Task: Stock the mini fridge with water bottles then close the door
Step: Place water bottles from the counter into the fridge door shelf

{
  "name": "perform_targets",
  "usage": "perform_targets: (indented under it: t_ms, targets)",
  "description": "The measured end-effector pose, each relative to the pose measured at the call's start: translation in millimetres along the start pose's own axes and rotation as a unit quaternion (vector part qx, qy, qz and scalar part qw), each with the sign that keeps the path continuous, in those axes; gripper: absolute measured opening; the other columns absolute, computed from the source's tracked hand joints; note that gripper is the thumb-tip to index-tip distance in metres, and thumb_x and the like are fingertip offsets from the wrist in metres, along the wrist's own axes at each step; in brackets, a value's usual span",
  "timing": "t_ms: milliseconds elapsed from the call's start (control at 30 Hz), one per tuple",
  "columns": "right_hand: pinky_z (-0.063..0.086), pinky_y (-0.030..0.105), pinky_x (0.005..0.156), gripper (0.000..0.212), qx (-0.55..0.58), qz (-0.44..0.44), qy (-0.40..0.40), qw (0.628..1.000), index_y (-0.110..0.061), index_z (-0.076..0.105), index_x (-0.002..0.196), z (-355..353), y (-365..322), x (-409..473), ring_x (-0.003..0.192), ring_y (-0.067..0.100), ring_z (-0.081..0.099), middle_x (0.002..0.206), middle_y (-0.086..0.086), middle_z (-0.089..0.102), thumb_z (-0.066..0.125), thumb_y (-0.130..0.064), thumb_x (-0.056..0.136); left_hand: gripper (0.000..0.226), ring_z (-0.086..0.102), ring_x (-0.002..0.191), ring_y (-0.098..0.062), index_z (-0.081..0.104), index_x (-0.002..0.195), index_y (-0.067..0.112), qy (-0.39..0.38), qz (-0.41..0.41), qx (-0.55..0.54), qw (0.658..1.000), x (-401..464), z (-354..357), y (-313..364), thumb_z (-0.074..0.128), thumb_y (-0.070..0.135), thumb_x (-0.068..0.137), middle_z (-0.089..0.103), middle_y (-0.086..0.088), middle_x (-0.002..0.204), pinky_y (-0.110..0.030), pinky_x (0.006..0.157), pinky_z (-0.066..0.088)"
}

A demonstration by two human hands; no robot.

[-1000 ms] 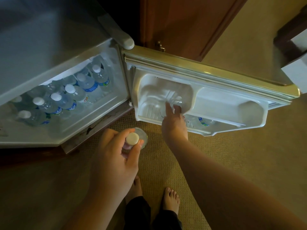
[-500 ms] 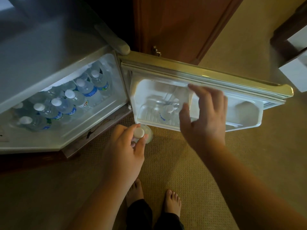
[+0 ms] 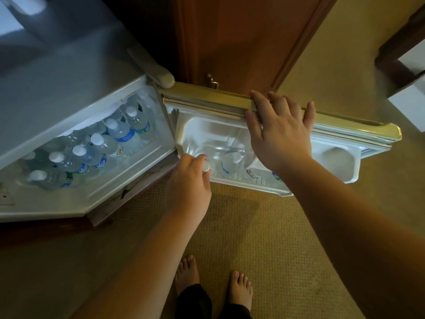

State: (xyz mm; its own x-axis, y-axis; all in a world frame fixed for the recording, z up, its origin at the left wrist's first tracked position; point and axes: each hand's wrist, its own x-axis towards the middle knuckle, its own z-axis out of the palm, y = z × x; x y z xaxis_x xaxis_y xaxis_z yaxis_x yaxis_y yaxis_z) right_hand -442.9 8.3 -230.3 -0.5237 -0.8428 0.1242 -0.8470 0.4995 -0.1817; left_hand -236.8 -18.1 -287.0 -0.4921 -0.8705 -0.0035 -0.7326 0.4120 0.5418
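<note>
Now the right hand (image 3: 279, 132) sits higher than half a second ago: then it hovered in front of the door shelf, and here its straight, spread fingers (image 3: 261, 100) lie over the top edge of the open door (image 3: 354, 125), the thumb down against the inner liner, nothing gripped. The left hand (image 3: 187, 180) has also gone up and forward; earlier it held a bottle (image 3: 205, 166) above the carpet (image 3: 264, 238), and now it brings that bottle to the left end of the door shelf (image 3: 264, 185), fingers curled round the neck just under the white cap, knuckles toward the camera. Whether the bottle's base already rests on the shelf cannot be told, since the hand hides it. Both forearms reach out from the bottom of the view, the right one stretched longer and higher. A second bottle (image 3: 230, 163) stands upright in the shelf just right of the held one, where it stood before, and more lie partly hidden behind the right wrist. Inside the fridge (image 3: 76, 95), a crowd of capped bottles (image 3: 103, 146) fills the floor as earlier, tightly packed, with blue and green labels. Their lettering is too blurred to read; one label shows a red and yellow mark, no legible brand. Two bare feet (image 3: 239, 288) stand on the carpet below, and a wooden cabinet (image 3: 241, 42) rises behind the door.
</note>
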Motion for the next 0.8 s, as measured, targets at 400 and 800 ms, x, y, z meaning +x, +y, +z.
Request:
perform_targets:
  t_ms: [400,800]
  targets:
    - [0.011,0.064,0.121,0.049,-0.004,-0.003,0.001,1.000,-0.042,0.036,0.152,1.4,2.3,-1.1,0.144,0.030,0.038,0.150,0.000,0.050,0.027,-0.058,0.107,0.031,0.064,0.101,-0.024,0.058,0.123,0.006,-0.083,-0.021,0.070,0.994,37.0,38.3,11.3,0.060,0.000,0.093,0.056,-0.009,0.122,-0.026,0.081,0.050]
    - [0.007,0.065,0.122,0.050,0.007,0.001,-0.026,1.000,-0.046,0.033,0.152,-0.9,3.4,3.0,0.147,0.031,0.032,0.153,-0.001,0.046,0.024,-0.061,0.105,0.047,0.059,0.114,-0.031,0.057,0.133,0.005,-0.172,-0.031,0.102,0.979,68.8,49.8,7.9,0.056,-0.009,0.088,0.055,-0.012,0.129,-0.037,0.092,0.052]
